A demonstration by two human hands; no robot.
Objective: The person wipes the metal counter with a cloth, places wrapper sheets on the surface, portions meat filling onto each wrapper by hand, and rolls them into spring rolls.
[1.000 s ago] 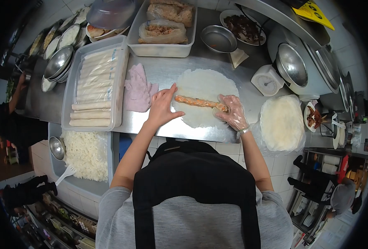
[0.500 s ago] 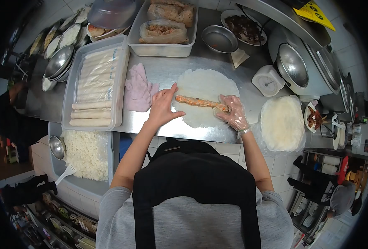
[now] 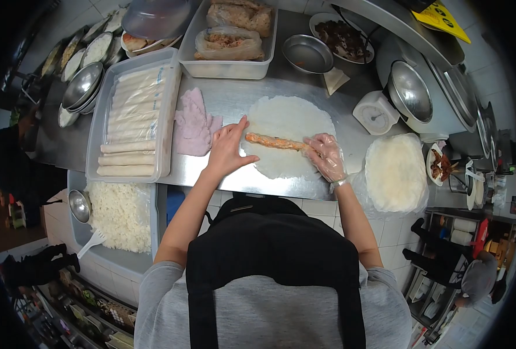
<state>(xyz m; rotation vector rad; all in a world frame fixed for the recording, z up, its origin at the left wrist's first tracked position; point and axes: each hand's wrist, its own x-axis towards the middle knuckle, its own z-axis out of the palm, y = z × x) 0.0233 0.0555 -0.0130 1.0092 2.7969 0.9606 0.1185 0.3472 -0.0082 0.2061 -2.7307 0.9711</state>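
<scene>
A round, thin white wrapper [image 3: 290, 114] lies flat on the steel worktop [image 3: 217, 96]. Across its middle runs a long strip of orange filling [image 3: 274, 141]. My left hand [image 3: 229, 150] is bare and rests at the wrapper's left edge, thumb and fingers spread apart, holding nothing. In a clear plastic glove, my right hand [image 3: 326, 158] has its fingers bunched on the right end of the filling, pressing it. The fingertips partly hide that end. A crumpled pink cloth [image 3: 194, 125] lies left of my left hand.
To the left stands a plastic box [image 3: 175, 116] of white rolls [image 3: 127, 160]. Behind is a tub [image 3: 226, 71] with bagged filling [image 3: 229, 43]. Stacked wrappers [image 3: 396, 174] lie right, near a scale [image 3: 376, 115]. A bin of white rice [image 3: 118, 218] sits lower left. Other people stand in the background.
My right hand has shifted slightly up and its fingers have drawn together on the filling's right end. The left hand has stayed in place. A person at the far left has moved.
</scene>
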